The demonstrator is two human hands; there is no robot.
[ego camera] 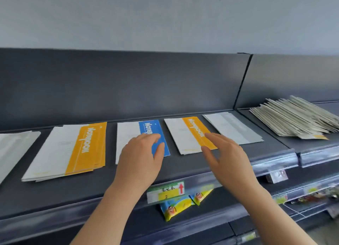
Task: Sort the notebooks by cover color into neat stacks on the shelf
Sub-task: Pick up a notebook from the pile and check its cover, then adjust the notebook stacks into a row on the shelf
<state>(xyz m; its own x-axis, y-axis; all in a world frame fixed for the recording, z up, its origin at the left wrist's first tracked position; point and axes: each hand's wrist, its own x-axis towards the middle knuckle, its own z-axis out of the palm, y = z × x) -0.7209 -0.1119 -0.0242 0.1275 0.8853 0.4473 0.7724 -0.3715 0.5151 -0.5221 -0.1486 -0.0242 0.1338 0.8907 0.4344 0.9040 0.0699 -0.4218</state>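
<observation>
Head view: a dark grey shelf (256,153) is being looked down on, with notebooks being shown in a row across it. On the adjoining bay at far right, a large untidy pile (297,118) is being seen fanned out. A white stack (14,143) is being cut off at the left edge, and an orange stack (73,149) is lying beside it. At centre a blue notebook (146,129) is being touched by the left hand (141,156), its fingers loosely curved on the blue band with no clear grip. Just right of it a single orange notebook (187,134) is lying, long axis running near to far and leaning left at the far end. Its near right corner is being hovered over by the right hand (225,156), fingers spread and holding nothing. A white notebook (233,127) is lying further right. The right hand is judged nearer the orange notebook; its matching stack is lying well to the left, with the blue notebook and left hand between. A price label (166,190) is being shown on the near rail.
</observation>
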